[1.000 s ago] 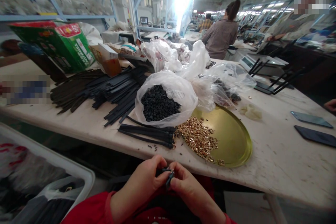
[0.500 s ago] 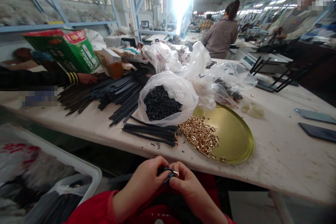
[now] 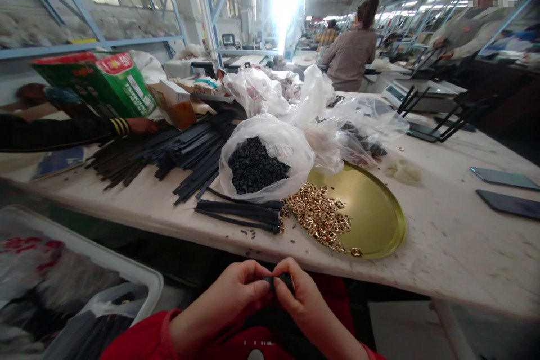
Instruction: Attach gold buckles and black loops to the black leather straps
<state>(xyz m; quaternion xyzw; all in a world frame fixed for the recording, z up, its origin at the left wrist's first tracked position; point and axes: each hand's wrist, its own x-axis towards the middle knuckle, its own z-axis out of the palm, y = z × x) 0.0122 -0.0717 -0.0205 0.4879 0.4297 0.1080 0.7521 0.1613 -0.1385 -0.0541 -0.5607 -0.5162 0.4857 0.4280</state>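
Close to my body, below the table edge, my left hand (image 3: 240, 288) and my right hand (image 3: 302, 295) meet with their fingertips together. Both pinch a short stretch of black strap (image 3: 287, 279), most of which my fingers cover. No buckle shows clearly between them now. Just beyond, on the table, lies a small bundle of black straps (image 3: 236, 214) with gold buckles at its right end. Beside it a round gold tray (image 3: 375, 214) bears a heap of gold buckles (image 3: 318, 216). A white plastic bag (image 3: 297, 152) stands behind, full of small black loops (image 3: 255, 166).
More black straps (image 3: 198, 149) spread across the table's left, where another person's hand (image 3: 143, 125) rests. A green and red box (image 3: 122, 87) stands behind them. Two phones (image 3: 508, 205) lie at right. A white bin (image 3: 156, 287) holding plastic bags is at lower left.
My hands have turned the strap and drawn their fingertips closer together. The gold buckle seen between my fingers before is now hidden. The view has shifted slightly.
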